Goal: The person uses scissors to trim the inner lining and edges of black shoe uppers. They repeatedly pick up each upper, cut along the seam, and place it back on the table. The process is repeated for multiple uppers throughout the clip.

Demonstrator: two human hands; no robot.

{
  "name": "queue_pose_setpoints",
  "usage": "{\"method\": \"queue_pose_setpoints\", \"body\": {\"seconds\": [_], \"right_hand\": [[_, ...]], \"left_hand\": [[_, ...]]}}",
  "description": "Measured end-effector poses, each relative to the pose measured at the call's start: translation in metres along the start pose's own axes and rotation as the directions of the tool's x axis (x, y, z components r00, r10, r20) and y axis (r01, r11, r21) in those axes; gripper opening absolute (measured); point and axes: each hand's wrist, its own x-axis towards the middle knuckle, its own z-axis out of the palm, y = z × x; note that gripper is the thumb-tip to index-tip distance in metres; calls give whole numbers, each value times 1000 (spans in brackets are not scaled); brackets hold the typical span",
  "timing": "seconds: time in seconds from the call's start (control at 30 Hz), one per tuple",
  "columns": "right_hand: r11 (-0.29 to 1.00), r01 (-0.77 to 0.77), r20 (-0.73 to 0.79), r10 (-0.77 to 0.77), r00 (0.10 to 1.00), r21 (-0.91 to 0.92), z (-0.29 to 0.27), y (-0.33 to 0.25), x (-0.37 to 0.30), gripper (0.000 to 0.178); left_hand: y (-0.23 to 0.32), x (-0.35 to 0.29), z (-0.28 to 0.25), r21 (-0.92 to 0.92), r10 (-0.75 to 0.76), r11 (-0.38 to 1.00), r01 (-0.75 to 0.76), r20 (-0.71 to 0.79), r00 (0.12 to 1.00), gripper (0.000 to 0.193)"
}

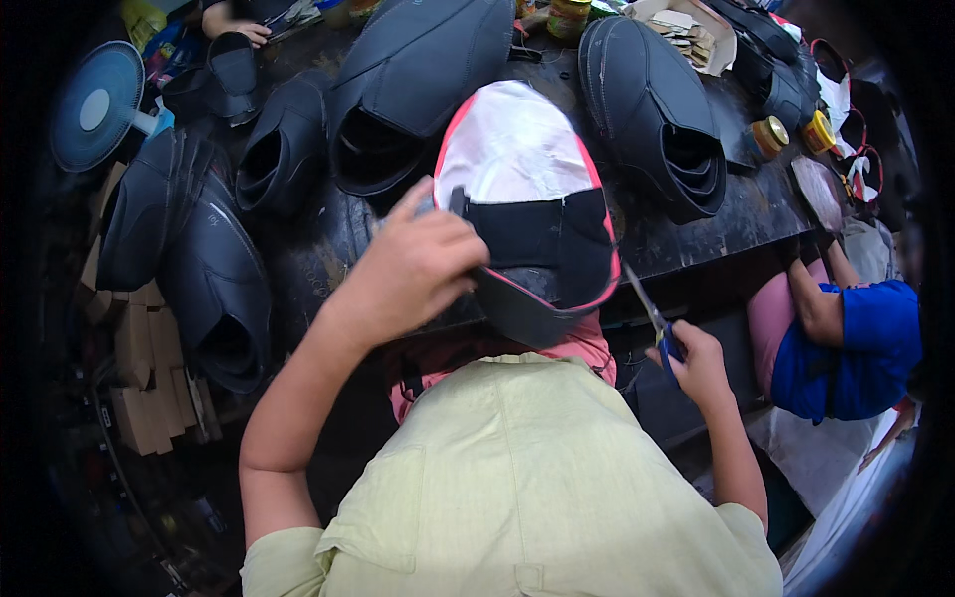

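Note:
A shoe upper [522, 149] with its white lining, black inner panel and pink-red edge facing up lies at the table's near edge, partly over my lap. My left hand [413, 264] is closed at its left side, fingers bent over the edge; a small dark strip sticks up by the fingers. My right hand [696, 363] grips scissors [649, 303] with blue handles, their blades pointing up toward the right edge of the upper. The blades are close to that edge; whether they touch it I cannot tell.
Black shoe uppers [418, 80] cover the dark table [716, 234]. Jars [766, 137] and a cardboard tray [731, 55] of small pieces stand at the right. A blue fan [99, 104] is at the left, above cardboard pieces [149, 368]. A person in blue [865, 338] sits at the right; another person's hand [239, 28] shows at the far left.

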Motion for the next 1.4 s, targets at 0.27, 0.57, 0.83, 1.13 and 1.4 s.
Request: {"method": "queue_pose_setpoints", "body": {"seconds": [0.27,0.57,0.83,1.13,1.4], "right_hand": [[964,215,-51,-225,973,-158,14,18,-19,30],[959,199,-139,-229,963,-200,21,-6,25,41],[956,131,-82,-157,984,-264,7,-15,25,39],[942,186,-82,-217,973,-280,6,-19,33,35],[895,320,-53,-352,934,-311,-4,-25,47,37]], "left_hand": [[77,32,45,-413,35,908,-66,-83,996,20],[43,47,68,-790,-186,576,207,120,975,22],[6,77,105,-204,-57,978,34,-109,992,25],[-14,80,95,-164,66,983,-82,-101,993,14],[-18,72,99,-130,25,991,-42,-127,992,23]]}}
